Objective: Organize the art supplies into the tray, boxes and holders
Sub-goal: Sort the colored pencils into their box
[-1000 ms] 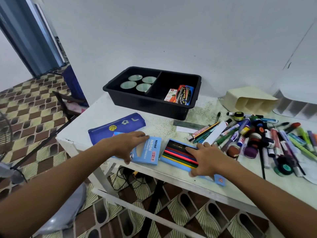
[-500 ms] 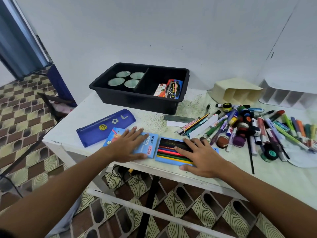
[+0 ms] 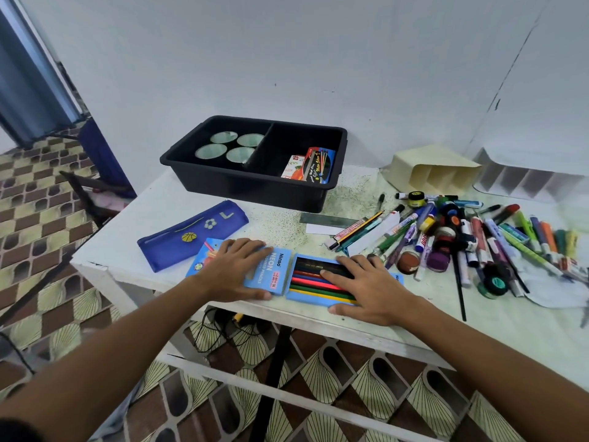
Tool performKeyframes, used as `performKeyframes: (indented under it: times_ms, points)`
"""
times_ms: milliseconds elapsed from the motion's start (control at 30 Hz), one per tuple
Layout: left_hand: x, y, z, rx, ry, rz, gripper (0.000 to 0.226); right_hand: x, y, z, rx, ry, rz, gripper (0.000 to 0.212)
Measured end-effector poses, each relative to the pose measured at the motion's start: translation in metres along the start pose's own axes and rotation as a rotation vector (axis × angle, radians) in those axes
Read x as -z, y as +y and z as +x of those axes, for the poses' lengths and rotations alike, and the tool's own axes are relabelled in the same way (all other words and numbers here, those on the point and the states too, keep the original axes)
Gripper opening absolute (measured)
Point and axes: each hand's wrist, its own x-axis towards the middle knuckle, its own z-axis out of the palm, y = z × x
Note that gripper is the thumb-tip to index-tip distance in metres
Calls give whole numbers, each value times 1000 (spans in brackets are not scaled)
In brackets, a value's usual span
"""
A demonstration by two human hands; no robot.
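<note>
**Two hands flat on the pencil boxes**

Lying at the near edge of the bench (image 3: 398,317), an open blue pencil tray (image 3: 318,283) shows its row of coloured pencils. The right hand (image 3: 366,287) rests on it with fingers straight and spread, gripping nothing. Just beside it to the left lies the blue pencil box sleeve (image 3: 271,272), printed "NEON", and the left hand (image 3: 237,271) lies flat on top of it, fingers straight and together, thumb along the near edge. A blue pencil case (image 3: 191,237) lies behind that hand, partly under the sleeve's far corner.

Further back stands a black tray (image 3: 251,183) with two compartments: four round cups (image 3: 228,146) in the left one, two packets of pencils (image 3: 310,165) in the right. To the right, a loose heap of markers and pens (image 3: 462,237) spreads over the bench, well apart from the tray. Behind the heap a cream holder (image 3: 436,170) lies tipped on its side, its slots facing forward.
</note>
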Motion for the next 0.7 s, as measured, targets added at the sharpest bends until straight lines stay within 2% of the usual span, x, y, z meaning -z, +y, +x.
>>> performKeyframes:
  times_ms: [200,400,600,700]
  points:
    - [-7,-3,0,2,16,-28,107,-8,2,1,-5,50,99,74]
    - [-8,-3,0,-3,44,-46,105,-9,1,0,-14,75,130,75]
    - [-2,-5,1,-72,221,-60,103,-6,4,0,-15,117,164,75]
    - [3,-6,2,-90,260,-78,103,-3,6,1,-9,109,166,78]
